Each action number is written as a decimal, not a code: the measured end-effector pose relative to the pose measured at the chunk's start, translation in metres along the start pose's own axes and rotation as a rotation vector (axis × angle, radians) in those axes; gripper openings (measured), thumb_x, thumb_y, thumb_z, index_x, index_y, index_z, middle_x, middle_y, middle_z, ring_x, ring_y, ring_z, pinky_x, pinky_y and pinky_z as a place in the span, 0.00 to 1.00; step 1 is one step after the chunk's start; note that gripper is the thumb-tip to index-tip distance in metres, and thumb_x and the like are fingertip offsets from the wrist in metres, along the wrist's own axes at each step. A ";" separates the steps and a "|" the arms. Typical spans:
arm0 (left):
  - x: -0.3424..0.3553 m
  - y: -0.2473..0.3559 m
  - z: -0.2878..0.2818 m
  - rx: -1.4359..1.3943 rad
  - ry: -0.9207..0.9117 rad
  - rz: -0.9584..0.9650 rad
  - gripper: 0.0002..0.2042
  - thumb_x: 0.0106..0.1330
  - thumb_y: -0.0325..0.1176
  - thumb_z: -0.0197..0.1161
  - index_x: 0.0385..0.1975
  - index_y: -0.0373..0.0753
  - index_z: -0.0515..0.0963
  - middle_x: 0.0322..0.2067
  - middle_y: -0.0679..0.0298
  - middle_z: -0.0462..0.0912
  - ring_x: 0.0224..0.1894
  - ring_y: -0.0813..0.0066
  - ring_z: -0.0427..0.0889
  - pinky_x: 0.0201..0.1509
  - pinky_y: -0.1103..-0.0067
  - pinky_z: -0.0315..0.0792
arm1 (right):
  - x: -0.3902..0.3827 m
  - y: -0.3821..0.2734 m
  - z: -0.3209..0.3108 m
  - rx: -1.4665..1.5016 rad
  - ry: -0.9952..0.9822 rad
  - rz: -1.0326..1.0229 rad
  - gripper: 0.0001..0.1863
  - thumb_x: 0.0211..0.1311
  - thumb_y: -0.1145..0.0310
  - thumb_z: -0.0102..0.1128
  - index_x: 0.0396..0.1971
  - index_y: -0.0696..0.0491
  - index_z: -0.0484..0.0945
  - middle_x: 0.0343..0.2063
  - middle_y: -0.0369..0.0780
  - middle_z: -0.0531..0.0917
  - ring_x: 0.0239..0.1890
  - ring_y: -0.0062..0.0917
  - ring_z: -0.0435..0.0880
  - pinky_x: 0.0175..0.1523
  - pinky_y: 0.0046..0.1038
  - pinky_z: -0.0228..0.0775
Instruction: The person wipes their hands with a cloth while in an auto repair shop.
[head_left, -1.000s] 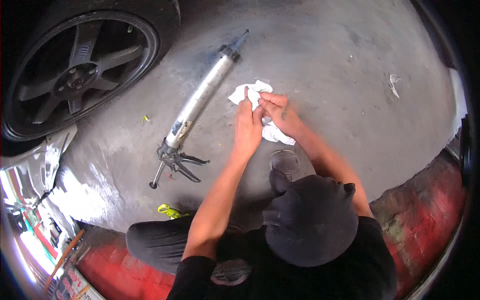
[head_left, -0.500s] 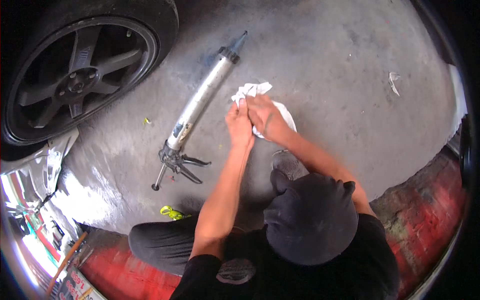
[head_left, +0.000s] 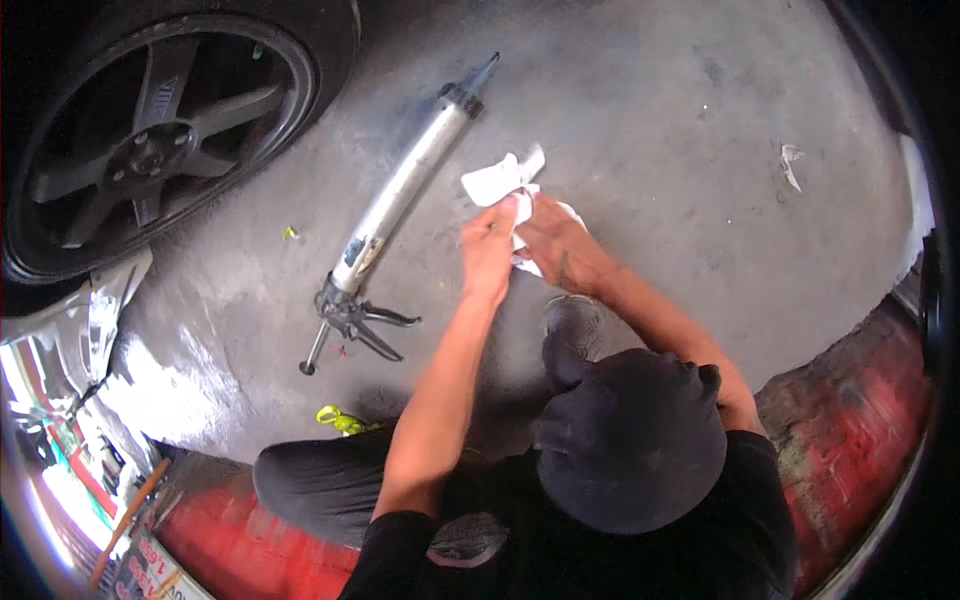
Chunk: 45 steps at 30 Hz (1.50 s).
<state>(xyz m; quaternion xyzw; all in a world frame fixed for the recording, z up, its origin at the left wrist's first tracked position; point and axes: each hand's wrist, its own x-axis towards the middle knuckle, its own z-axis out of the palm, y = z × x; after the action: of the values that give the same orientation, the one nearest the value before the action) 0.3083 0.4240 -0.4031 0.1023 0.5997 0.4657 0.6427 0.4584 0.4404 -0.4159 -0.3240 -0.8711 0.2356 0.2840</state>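
My left hand [head_left: 490,240] and my right hand [head_left: 556,240] are together over the floor, both closed on a crumpled white cloth [head_left: 490,180], perhaps paper towel. Part of it fans out above my fingers; part is hidden between and under my hands. Left of my hands a caulking gun [head_left: 395,195] lies diagonally on the floor, with a silver barrel, translucent nozzle pointing away from me and black handle and trigger toward me. My shoe [head_left: 575,318] is just below my right hand.
A car wheel [head_left: 150,150] stands at upper left. Yellow-green scissors or pliers [head_left: 340,421] lie by my left knee. The grey floor [head_left: 700,220] carries small scraps [head_left: 790,165] and meets a red-painted step [head_left: 840,420] near me. A stick and sign are at lower left.
Both hands have shifted and turned, working the white cloth between them. More of it now spreads above the left fingers. The caulking gun still lies in place.
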 end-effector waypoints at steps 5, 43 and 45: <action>0.018 -0.011 -0.022 0.091 0.055 0.194 0.12 0.73 0.34 0.62 0.42 0.29 0.84 0.34 0.64 0.86 0.37 0.79 0.82 0.42 0.78 0.76 | 0.015 -0.026 0.011 0.116 -0.184 0.014 0.17 0.56 0.74 0.57 0.46 0.63 0.75 0.45 0.50 0.77 0.53 0.50 0.74 0.68 0.46 0.62; -0.037 0.001 -0.051 0.901 -0.329 0.627 0.40 0.55 0.17 0.49 0.75 0.37 0.57 0.77 0.49 0.50 0.80 0.52 0.46 0.80 0.67 0.44 | 0.023 0.031 -0.008 0.842 0.293 1.026 0.11 0.67 0.70 0.63 0.43 0.61 0.85 0.34 0.35 0.87 0.37 0.16 0.83 0.41 0.22 0.75; -0.034 0.004 -0.048 1.075 -0.141 0.659 0.38 0.55 0.17 0.50 0.72 0.34 0.61 0.73 0.45 0.57 0.77 0.45 0.53 0.79 0.64 0.49 | 0.020 0.004 -0.009 1.007 0.254 0.952 0.11 0.67 0.70 0.63 0.43 0.62 0.85 0.33 0.35 0.87 0.36 0.15 0.83 0.41 0.21 0.75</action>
<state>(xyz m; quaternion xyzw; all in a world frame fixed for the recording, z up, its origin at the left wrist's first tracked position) 0.2696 0.3809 -0.3901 0.6204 0.6431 0.2649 0.3625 0.4532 0.4589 -0.4052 -0.5241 -0.3797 0.6694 0.3648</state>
